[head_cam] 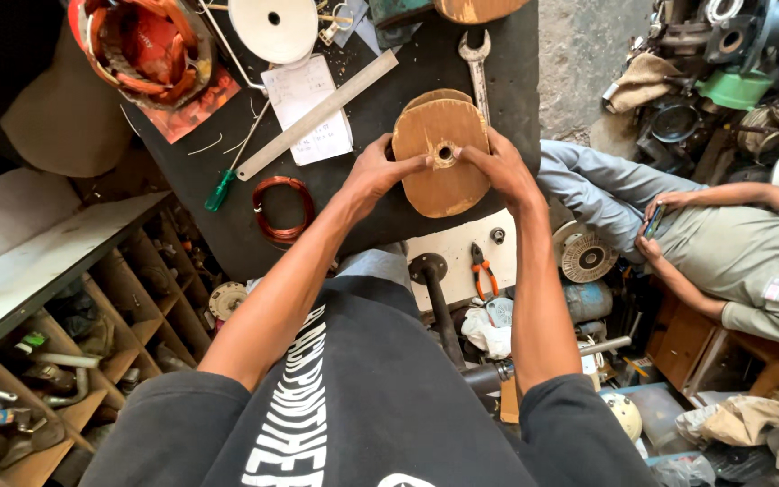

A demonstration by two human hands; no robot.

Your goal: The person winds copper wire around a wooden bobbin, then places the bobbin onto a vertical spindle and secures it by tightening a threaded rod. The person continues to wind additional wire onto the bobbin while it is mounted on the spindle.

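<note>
Both my hands hold a brown oval wooden former (441,167) with a small hole at its centre, above the dark workbench (380,108). My left hand (379,169) grips its left edge, thumb reaching toward the hole. My right hand (502,167) grips its right edge, thumb also at the hole. A second similar wooden plate peeks out behind the top of the first.
On the bench lie a copper wire coil (283,207), a green-handled screwdriver (221,191), a metal ruler (317,114), a paper note (308,108), a spanner (477,63) and a white disc (274,27). Pliers (481,271) rest below. Another person (723,234) sits at right. Shelves (65,343) stand at left.
</note>
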